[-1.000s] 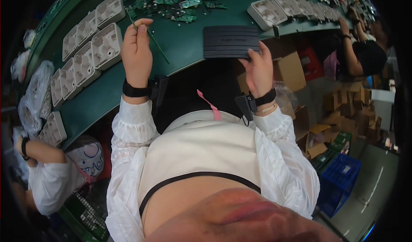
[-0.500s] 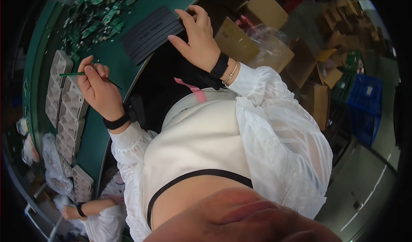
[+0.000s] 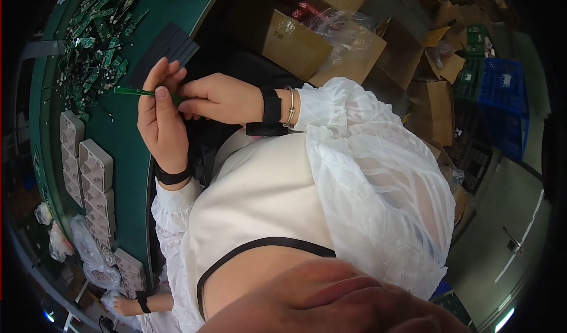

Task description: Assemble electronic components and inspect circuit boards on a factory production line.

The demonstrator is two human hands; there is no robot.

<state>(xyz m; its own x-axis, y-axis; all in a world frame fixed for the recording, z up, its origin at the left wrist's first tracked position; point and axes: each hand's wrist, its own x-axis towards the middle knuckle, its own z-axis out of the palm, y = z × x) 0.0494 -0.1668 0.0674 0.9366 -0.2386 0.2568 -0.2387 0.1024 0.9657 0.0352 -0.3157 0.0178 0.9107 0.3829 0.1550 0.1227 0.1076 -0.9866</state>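
My left hand (image 3: 162, 120) pinches a thin green circuit board strip (image 3: 133, 91) between thumb and fingers. One end of the strip sticks out to the left of the thumb. At its other end the closed fingertips of my right hand (image 3: 221, 100) meet it; they hide that end. Behind the hands a dark grey ridged pad (image 3: 171, 46) lies on the green table (image 3: 127, 150), partly covered by my left fingers. A heap of green circuit board pieces (image 3: 97, 43) is spread on the table beyond my left hand.
Grey compartment trays (image 3: 96, 165) stand in rows along the table's left side, near a clear plastic bag (image 3: 88, 256). Another person's hand (image 3: 125, 305) is at the lower left. Open cardboard boxes (image 3: 295, 43) and a blue crate (image 3: 503, 97) stand to the right.
My right hand has come off the dark pad and moved left to the strip, its fingers closing. My left hand, still holding the strip, has shifted right. The view has turned somewhat.
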